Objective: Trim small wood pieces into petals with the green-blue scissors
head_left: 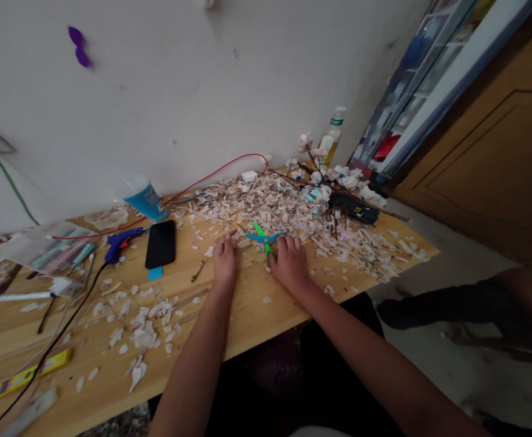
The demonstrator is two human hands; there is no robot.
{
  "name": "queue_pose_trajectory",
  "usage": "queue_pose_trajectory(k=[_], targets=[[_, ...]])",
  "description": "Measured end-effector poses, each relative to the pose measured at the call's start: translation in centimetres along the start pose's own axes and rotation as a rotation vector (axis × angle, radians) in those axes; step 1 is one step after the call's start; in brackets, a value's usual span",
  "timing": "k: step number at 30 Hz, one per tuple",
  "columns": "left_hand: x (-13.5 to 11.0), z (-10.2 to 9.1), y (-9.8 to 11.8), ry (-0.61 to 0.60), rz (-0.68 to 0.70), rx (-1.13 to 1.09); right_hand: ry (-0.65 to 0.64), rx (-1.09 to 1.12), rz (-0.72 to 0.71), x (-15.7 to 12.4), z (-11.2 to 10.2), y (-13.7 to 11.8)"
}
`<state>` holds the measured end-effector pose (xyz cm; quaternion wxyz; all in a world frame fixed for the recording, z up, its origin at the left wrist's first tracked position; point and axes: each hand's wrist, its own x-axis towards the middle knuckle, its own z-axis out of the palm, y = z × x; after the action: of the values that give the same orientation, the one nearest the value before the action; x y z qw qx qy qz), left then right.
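Observation:
A pair of scissors (266,240) with green and blue parts lies spread on the wooden table, blades pointing away to the left. My right hand (290,264) has its fingers closed around the scissors' handles. To the left, my left hand (224,258) rests on the table with fingers curled together. A small brownish sliver shows at its fingertips, too small to name. Pale petal-like scraps (266,203) are heaped just beyond both hands. A small key-like metal piece (197,271) lies left of my left hand.
A phone (161,244), a blue cup (145,200) and a glue gun (122,243) with a black cord are on the left. A yellow box cutter (26,376) lies nearer. White-flowered branches (324,182) and a bottle (332,136) stand at the back right. Another person's leg (443,303) shows at right.

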<state>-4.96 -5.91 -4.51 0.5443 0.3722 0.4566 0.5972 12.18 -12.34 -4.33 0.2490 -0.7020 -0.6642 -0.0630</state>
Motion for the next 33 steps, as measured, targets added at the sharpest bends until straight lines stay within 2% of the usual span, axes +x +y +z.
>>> queue_pose_trajectory(k=[2, 4, 8, 12, 17, 24, 28, 31, 33], targets=[[0.4, -0.4, -0.2, 0.082, 0.041, 0.043, 0.045, 0.065, 0.012, 0.1, 0.5, 0.5], [0.8, -0.7, -0.5, 0.124, 0.047, -0.013, 0.111, 0.174, -0.004, 0.2, 0.9, 1.2], [1.4, -0.9, -0.8, 0.139, -0.015, -0.233, 0.259, 0.343, -0.05, 0.1, 1.4, 2.1], [1.4, -1.0, -0.7, 0.142, -0.014, -0.315, 0.332, 0.325, -0.067, -0.2, 1.4, 2.0], [1.5, -1.2, -0.6, 0.123, 0.0, -0.358, 0.298, 0.28, -0.134, -0.3, 1.4, 1.6], [1.8, -1.3, -0.9, 0.158, -0.028, -0.4, 0.272, 0.245, -0.084, -0.4, 1.7, 1.8], [1.5, -1.2, -0.9, 0.146, -0.038, -0.415, 0.233, 0.257, -0.124, 0.0, 1.0, 1.3], [1.3, -0.8, -1.0, 0.129, -0.05, -0.386, 0.186, 0.4, -0.144, 1.1, 0.6, 0.6], [1.3, -0.6, -1.2, 0.118, -0.049, -0.316, 0.087, 0.614, -0.097, 2.1, 0.8, 0.0]])
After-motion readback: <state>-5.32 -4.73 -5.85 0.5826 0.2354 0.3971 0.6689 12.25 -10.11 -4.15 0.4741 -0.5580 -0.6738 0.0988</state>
